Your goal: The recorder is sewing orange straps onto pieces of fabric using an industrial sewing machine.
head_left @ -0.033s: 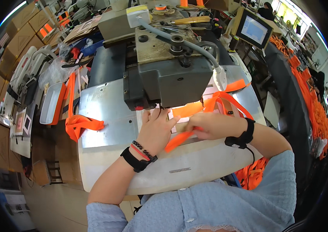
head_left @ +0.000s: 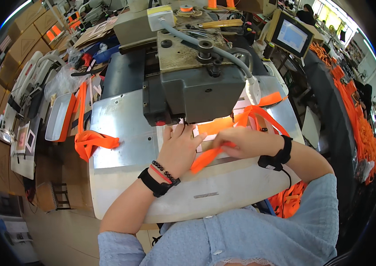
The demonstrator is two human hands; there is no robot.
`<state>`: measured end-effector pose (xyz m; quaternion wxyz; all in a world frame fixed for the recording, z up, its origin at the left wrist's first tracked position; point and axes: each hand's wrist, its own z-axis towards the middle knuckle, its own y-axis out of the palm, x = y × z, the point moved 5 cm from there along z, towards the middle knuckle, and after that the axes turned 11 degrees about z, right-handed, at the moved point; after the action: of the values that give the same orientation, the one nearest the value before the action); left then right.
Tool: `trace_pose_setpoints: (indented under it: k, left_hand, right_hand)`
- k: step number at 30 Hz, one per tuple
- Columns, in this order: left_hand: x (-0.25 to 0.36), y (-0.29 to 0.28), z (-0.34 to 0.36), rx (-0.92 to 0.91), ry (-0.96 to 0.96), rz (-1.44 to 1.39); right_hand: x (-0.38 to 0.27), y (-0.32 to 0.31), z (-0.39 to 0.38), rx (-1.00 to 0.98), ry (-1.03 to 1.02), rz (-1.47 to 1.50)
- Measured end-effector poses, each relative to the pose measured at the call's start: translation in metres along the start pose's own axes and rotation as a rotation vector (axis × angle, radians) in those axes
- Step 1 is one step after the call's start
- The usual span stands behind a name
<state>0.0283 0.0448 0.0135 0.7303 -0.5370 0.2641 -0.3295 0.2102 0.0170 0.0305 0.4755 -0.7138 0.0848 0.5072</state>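
Under the dark head of an industrial sewing machine point(head_left: 201, 93), an orange webbing strap point(head_left: 217, 125) lies across the lit plate. My left hand point(head_left: 180, 148) rests on the plate at the left end of that strap, fingers stretched forward and thumb apart; its fingertips are partly hidden by the machine. My right hand point(head_left: 239, 144) is closed in a pinch on an orange strap, whose loose end point(head_left: 205, 161) sticks out toward my left wrist. More of the orange strap loops up behind my right hand. What lies inside my right fingers is partly hidden.
A metal work plate point(head_left: 121, 128) with a white front board point(head_left: 188, 206) surrounds the machine. At its left edge hangs a bunch of orange strap point(head_left: 94, 144), near an orange-sided tray point(head_left: 61, 117). A screen point(head_left: 291, 34) stands back right; orange straps point(head_left: 288, 201) heap below my right elbow.
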Motion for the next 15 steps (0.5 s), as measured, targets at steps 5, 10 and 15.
trace_pose_setpoints:
  k: [5,10,15]
  left_hand:
    - [0.001,0.003,0.001,0.002,0.018,0.021]
    - [0.000,0.002,-0.001,0.015,0.013,0.029]
    - [-0.001,0.007,-0.001,0.039,0.025,0.043]
  right_hand:
    - [0.014,-0.010,-0.001,0.086,0.075,0.106]
    - [0.012,-0.023,0.002,0.060,0.094,0.038]
    - [0.006,-0.042,0.006,0.143,0.447,0.246]
